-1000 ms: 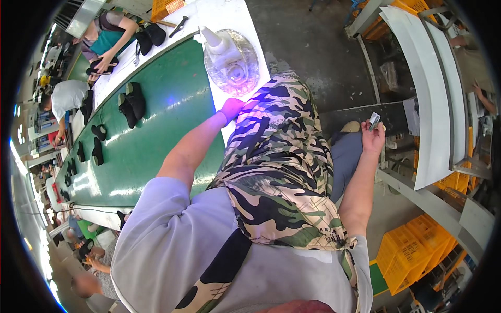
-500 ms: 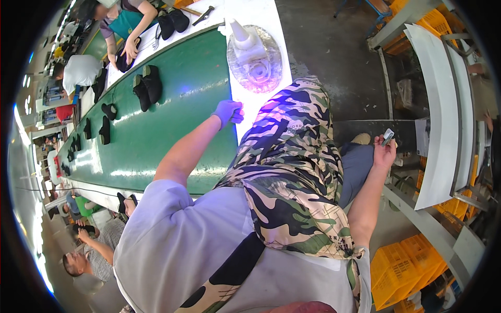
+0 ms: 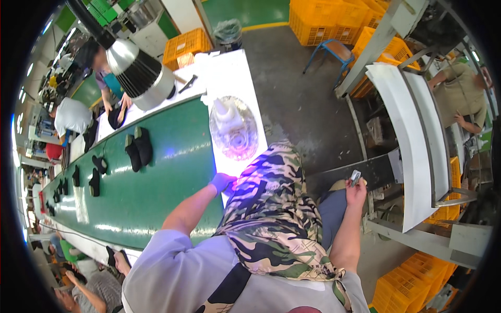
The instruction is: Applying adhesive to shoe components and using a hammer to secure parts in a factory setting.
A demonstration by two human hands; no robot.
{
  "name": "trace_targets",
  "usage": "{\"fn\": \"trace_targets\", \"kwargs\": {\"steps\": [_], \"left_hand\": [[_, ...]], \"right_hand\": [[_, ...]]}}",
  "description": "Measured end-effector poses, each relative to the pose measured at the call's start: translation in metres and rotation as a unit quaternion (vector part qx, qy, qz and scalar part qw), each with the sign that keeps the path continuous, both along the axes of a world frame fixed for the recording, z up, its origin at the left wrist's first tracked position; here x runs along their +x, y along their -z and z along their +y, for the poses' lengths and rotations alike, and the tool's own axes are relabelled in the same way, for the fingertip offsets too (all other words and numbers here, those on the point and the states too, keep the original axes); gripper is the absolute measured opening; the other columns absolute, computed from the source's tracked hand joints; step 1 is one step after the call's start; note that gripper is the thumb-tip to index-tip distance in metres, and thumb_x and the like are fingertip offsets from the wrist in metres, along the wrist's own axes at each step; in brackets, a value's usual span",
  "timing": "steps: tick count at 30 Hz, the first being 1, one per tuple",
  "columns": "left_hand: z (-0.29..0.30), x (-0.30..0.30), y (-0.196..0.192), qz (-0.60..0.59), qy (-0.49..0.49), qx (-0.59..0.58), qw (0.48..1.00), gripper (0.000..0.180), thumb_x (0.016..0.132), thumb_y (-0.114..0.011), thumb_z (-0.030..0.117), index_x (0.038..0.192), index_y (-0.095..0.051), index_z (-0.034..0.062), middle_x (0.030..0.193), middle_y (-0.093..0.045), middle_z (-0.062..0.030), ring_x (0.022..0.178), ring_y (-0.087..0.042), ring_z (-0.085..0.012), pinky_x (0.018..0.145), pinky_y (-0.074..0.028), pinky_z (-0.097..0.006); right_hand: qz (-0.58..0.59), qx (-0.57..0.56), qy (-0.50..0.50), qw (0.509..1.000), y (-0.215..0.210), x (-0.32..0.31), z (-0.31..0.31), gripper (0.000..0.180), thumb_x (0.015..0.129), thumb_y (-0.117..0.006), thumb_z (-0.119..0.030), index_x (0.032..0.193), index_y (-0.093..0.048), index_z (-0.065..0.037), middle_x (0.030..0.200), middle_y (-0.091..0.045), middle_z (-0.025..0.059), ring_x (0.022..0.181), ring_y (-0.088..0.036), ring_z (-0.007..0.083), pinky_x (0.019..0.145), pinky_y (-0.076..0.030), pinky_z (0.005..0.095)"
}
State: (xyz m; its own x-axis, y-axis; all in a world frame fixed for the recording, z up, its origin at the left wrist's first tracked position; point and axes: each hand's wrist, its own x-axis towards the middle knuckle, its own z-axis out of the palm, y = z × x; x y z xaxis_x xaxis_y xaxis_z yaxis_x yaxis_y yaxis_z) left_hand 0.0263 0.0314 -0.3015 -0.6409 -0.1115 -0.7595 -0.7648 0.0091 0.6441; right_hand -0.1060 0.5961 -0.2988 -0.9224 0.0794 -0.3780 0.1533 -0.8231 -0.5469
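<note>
My left hand (image 3: 223, 182), in a purple glove, rests at the near edge of the white worktop beside my camouflage apron (image 3: 263, 203). Its fingers are curled closed; glare hides whatever they may hold. Held out to the right of the apron, my bare right hand (image 3: 356, 194) grips a small silver metal object (image 3: 355, 178), its exact kind unclear. Ahead of the left hand, a white squeeze bottle (image 3: 228, 116) with a pointed nozzle stands on a round, shiny, foil-like dish (image 3: 253, 141) under bright violet light.
Left lies a green conveyor belt (image 3: 177, 182) carrying several black shoes (image 3: 139, 149). A silver-and-black lamp (image 3: 138, 73) hangs above the belt's far end, near co-workers. Right stands a metal rack with white boards (image 3: 399, 141). Yellow crates (image 3: 412, 281) and a blue-framed stool (image 3: 334, 52) surround the workplace.
The view has tilted up, bringing the lamp and stool into sight. My left hand has come against the apron. My right hand still grips the silver object.
</note>
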Motion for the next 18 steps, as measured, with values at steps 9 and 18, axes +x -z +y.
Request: {"fn": "trace_targets", "kwargs": {"steps": [9,18], "left_hand": [[-0.012,0.003,0.005,0.019,0.000,0.057,0.998,0.020,0.085,-0.069,0.020,0.084,-0.071,0.0001,0.074,-0.069,-0.0080,0.062,-0.064,-0.0166,0.059,-0.050,-0.029],[-0.009,-0.003,0.001,-0.014,-0.030,0.090,0.995,0.022,0.087,-0.067,0.021,0.083,-0.070,-0.0004,0.074,-0.069,-0.0100,0.061,-0.067,-0.0195,0.057,-0.051,-0.031]], "right_hand": [[-0.009,0.000,0.036,0.999,-0.009,0.001,-0.007,0.006,0.091,-0.060,-0.015,0.096,-0.061,-0.011,0.092,-0.066,0.0085,0.081,-0.063,0.0264,0.072,-0.051,0.0457],[0.011,0.009,0.034,0.999,-0.004,0.006,-0.001,0.009,0.090,-0.061,-0.018,0.097,-0.063,-0.012,0.093,-0.067,0.0076,0.082,-0.063,0.0255,0.074,-0.050,0.0446]]}}
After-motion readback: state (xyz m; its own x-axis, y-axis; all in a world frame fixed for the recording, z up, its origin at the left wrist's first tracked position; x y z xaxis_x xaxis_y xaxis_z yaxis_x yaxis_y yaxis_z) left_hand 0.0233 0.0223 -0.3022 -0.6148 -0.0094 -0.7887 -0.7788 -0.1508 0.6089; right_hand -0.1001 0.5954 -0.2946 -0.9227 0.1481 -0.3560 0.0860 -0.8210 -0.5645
